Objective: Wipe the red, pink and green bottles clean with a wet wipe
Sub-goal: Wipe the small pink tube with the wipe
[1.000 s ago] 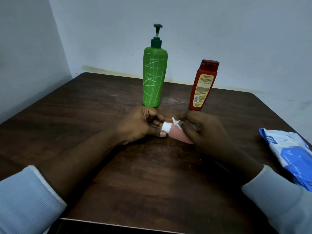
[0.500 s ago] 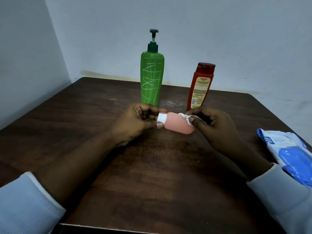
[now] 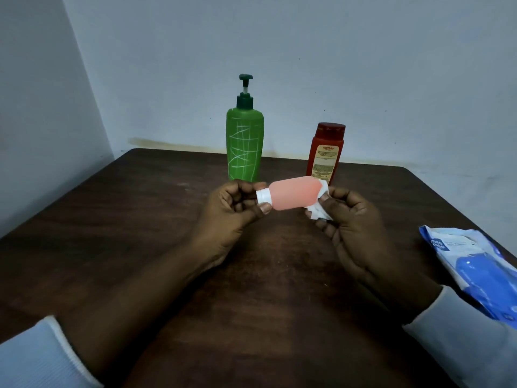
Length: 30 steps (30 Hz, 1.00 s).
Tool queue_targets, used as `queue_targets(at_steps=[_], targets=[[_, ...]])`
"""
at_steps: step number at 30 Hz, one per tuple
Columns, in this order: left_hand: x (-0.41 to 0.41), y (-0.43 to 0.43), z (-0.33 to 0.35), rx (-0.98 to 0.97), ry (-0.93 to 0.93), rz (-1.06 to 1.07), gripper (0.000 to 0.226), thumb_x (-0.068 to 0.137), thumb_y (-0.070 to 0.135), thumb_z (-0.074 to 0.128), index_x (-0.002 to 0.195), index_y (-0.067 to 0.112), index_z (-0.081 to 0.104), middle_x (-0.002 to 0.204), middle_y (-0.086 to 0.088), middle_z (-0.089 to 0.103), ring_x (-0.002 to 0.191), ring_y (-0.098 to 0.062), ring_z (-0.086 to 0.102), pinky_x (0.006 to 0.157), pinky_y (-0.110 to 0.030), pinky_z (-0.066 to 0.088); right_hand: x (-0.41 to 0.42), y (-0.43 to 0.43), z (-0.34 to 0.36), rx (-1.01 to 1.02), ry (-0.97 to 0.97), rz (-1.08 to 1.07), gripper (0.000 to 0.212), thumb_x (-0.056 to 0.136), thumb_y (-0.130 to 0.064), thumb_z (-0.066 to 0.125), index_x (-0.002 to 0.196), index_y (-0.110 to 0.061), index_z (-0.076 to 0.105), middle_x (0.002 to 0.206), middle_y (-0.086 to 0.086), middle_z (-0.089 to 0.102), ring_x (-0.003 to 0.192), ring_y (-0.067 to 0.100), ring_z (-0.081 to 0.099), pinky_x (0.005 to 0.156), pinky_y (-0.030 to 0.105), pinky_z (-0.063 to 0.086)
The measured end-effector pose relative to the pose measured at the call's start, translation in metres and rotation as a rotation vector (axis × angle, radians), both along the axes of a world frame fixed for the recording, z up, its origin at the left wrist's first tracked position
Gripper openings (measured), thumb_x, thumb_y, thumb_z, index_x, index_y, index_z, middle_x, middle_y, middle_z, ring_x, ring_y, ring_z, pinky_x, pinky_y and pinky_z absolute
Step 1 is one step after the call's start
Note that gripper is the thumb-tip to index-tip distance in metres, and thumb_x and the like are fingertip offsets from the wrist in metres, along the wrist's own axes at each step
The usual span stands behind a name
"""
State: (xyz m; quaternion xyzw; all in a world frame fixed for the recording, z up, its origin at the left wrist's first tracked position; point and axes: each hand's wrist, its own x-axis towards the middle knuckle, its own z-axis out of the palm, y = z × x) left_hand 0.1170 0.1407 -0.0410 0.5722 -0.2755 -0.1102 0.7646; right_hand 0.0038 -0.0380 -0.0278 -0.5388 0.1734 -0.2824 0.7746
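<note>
The small pink bottle (image 3: pixel 293 195) lies sideways in the air above the table, white cap to the left. My left hand (image 3: pixel 233 210) pinches it by the cap. My right hand (image 3: pixel 351 224) holds a crumpled white wet wipe (image 3: pixel 319 211) against the bottle's base end. The tall green pump bottle (image 3: pixel 244 144) stands upright behind my left hand. The red bottle (image 3: pixel 326 154) with a yellow label stands upright to its right, partly hidden by the pink bottle.
A blue and white pack of wipes (image 3: pixel 475 268) lies at the right edge of the dark wooden table (image 3: pixel 140 219). Pale walls close in behind and on the left.
Both hands have lifted the pink bottle off the table. The wipe has slid from near the cap to the base end.
</note>
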Motion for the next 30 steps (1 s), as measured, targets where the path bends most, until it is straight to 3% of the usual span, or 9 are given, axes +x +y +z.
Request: queue_targets(at_steps=[4,9,12,14,18,23,26,30], targets=[[-0.012,-0.009,-0.007,0.007,-0.010,0.010,0.038,0.071,-0.019,0.079,0.088,0.009,0.060,0.104,-0.006,0.079,0.093,-0.016,0.075,0.084,-0.032,0.062,0.000,0.007,0.000,0.138,-0.048,-0.027,0.021,0.091,-0.006,0.065,0.112,-0.005,0.064,0.112,0.011,0.072,0.097,0.024,0.074,0.077,0.036,0.061],[-0.015,-0.010,-0.012,0.080,-0.034,0.005,0.042,0.065,-0.014,0.086,0.084,0.010,0.057,0.098,-0.005,0.079,0.086,-0.014,0.074,0.078,-0.030,0.060,0.000,0.014,-0.005,0.064,-0.037,-0.004,0.021,0.090,-0.006,0.068,0.109,0.000,0.063,0.108,0.013,0.074,0.094,0.026,0.074,0.076,0.038,0.061],[-0.017,-0.009,-0.014,0.157,-0.057,-0.001,0.046,0.065,-0.008,0.091,0.090,0.009,0.056,0.087,-0.003,0.074,0.081,-0.019,0.071,0.076,-0.033,0.060,-0.003,0.024,-0.008,-0.175,0.005,0.003,0.013,0.087,-0.005,0.071,0.099,-0.005,0.065,0.091,0.010,0.077,0.081,0.023,0.075,0.074,0.037,0.062],[-0.019,-0.009,-0.013,0.172,-0.055,-0.048,0.054,0.065,-0.009,0.090,0.101,0.012,0.055,0.086,-0.002,0.073,0.083,-0.023,0.071,0.076,-0.033,0.061,-0.005,0.027,-0.007,-0.348,0.012,-0.014,0.010,0.086,-0.004,0.073,0.092,-0.007,0.066,0.084,0.007,0.077,0.077,0.018,0.075,0.067,0.027,0.060],[-0.025,-0.010,-0.008,0.152,0.026,-0.137,0.087,0.071,-0.013,0.084,0.140,0.024,0.044,0.105,-0.015,0.078,0.097,-0.031,0.076,0.082,-0.036,0.063,-0.008,0.023,-0.004,-0.579,0.027,-0.014,0.008,0.085,-0.007,0.075,0.089,-0.006,0.069,0.083,-0.003,0.077,0.077,0.008,0.073,0.067,0.020,0.057],[-0.023,-0.009,0.000,0.061,0.362,-0.295,0.070,0.088,-0.013,0.064,0.147,0.017,0.040,0.121,-0.014,0.074,0.109,-0.033,0.073,0.091,-0.046,0.061,-0.012,0.012,-0.001,-1.133,0.233,0.047,0.008,0.087,-0.022,0.074,0.094,-0.027,0.073,0.085,-0.015,0.070,0.084,-0.002,0.064,0.071,0.013,0.052],[-0.019,-0.007,0.005,0.010,0.499,-0.397,0.056,0.091,-0.011,0.051,0.143,0.008,0.044,0.114,-0.021,0.073,0.099,-0.040,0.073,0.086,-0.046,0.063,-0.013,0.007,0.004,-1.244,0.202,-0.067,0.021,0.094,-0.022,0.066,0.114,-0.027,0.068,0.095,-0.018,0.064,0.086,-0.009,0.060,0.071,0.007,0.049],[-0.019,-0.001,0.009,0.056,0.558,-0.561,0.059,0.085,0.003,0.040,0.143,0.000,0.048,0.105,-0.023,0.069,0.077,-0.029,0.068,0.070,-0.036,0.059,-0.014,0.001,0.009,-1.330,0.018,-0.324,0.024,0.096,-0.013,0.062,0.119,-0.017,0.066,0.113,-0.005,0.061,0.096,-0.004,0.053,0.079,0.002,0.039]])
